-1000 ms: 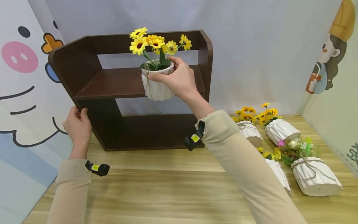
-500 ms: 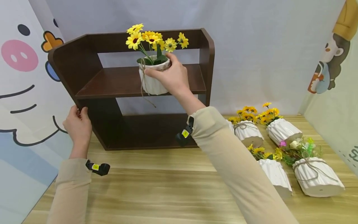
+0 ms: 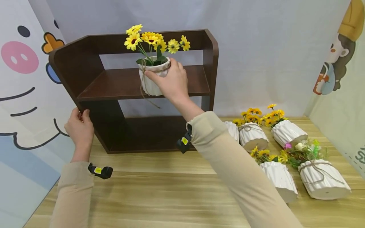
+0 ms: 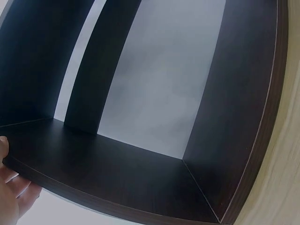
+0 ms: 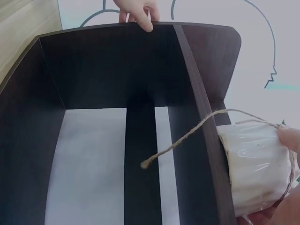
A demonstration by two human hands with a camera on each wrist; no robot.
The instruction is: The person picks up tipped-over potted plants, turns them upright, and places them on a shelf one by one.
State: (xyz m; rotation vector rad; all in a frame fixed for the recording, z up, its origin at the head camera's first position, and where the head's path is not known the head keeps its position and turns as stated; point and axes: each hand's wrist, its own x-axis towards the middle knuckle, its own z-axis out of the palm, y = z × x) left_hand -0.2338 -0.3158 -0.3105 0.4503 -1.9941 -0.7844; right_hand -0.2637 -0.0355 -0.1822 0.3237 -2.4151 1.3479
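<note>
My right hand (image 3: 174, 81) grips a white pleated flowerpot (image 3: 151, 83) by its rim and side, thumb in front. Yellow artificial daisies (image 3: 151, 38) with green leaves rise from the pot, which stands upright at the front of the upper shelf board (image 3: 117, 85). Its base looks level with the board's front edge in the right wrist view. A loose twine end (image 5: 180, 140) hangs from the pot past that edge. On the left, my left hand (image 3: 80, 129) holds the side panel of the dark brown bookshelf (image 4: 117, 180), thumb inside and fingers outside.
Several white pots with flowers lie on their sides on the wooden table (image 3: 159, 193) at right, among them one with mixed flowers (image 3: 323, 180) and one with orange daisies (image 3: 252, 136). A printed wall panel (image 3: 25, 104) stands close by the shelf's left side.
My right hand has carried the flowerpot slightly left and up, then down a little to the upper board's front edge. The left hand stays at the side panel.
</note>
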